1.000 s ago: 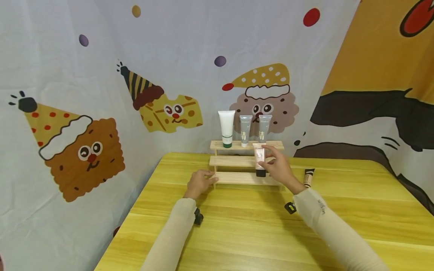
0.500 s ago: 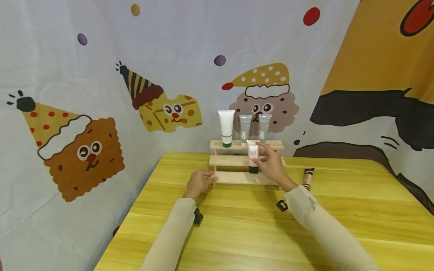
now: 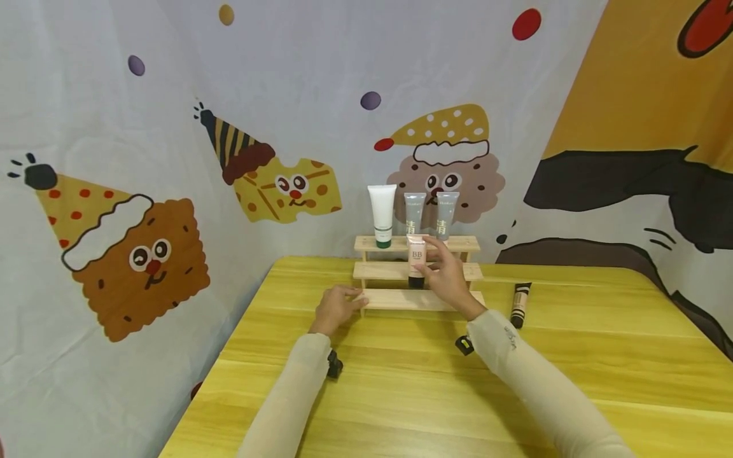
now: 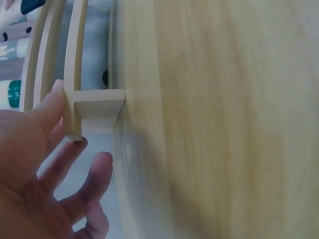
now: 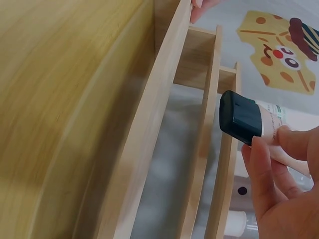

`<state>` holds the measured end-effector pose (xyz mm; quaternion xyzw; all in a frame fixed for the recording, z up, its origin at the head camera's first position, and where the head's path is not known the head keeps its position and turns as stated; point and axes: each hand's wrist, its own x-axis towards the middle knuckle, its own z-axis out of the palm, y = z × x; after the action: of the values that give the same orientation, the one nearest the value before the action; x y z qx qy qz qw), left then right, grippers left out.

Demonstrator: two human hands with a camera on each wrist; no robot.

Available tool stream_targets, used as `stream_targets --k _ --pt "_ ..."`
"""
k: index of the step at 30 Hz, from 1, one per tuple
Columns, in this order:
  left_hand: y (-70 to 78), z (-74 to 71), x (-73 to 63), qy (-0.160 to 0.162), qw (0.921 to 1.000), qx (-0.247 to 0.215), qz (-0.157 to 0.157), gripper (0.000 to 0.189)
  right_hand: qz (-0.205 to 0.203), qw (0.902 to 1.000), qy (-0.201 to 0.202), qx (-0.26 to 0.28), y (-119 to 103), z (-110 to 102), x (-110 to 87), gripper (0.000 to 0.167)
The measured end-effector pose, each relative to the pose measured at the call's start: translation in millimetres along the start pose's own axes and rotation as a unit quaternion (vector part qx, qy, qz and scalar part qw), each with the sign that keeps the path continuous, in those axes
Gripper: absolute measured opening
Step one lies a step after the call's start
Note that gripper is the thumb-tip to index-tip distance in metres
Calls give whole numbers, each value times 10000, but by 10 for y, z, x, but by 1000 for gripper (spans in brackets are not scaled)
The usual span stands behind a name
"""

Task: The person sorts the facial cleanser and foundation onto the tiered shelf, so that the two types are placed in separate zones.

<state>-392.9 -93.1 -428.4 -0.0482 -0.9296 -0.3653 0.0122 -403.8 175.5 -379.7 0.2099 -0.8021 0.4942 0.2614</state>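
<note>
A three-step wooden stand (image 3: 401,299) is on the table. My left hand (image 3: 336,310) holds the left end of its lowest step; in the left wrist view the thumb lies on the step board (image 4: 73,64) and a finger is at its end. My right hand (image 3: 449,277) pinches a pale pink BB cream tube (image 3: 417,253), cap down, in front of the middle step. Its black cap (image 5: 241,117) shows in the right wrist view, close to the step boards. On the top step stand a white tube (image 3: 382,213) with a green cap and two grey tubes (image 3: 446,210).
A beige tube with dark stripes (image 3: 520,305) lies on the table (image 3: 401,394) to the right of the stand. Behind the table hangs a white cloth (image 3: 298,83) printed with cartoon food. Small black devices (image 3: 335,364) are on both wrists.
My right hand has moved the BB cream tube leftward and slightly up along the stand, from its right end to near the middle. The left hand stays at the step's end.
</note>
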Motion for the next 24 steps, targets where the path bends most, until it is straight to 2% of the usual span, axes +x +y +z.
stream_targets --k 4,11,24 --pt "-4 4 -7 -9 10000 -27 2 40 61 10000 -67 -5 -10 53 16 65" --pt "3 0 -10 -3 10000 -72 3 39 -112 9999 25 1 -10 159 55 66" --pt "-2 5 -7 22 10000 -25 37 40 -170 9998 35 111 -20 262 112 63"
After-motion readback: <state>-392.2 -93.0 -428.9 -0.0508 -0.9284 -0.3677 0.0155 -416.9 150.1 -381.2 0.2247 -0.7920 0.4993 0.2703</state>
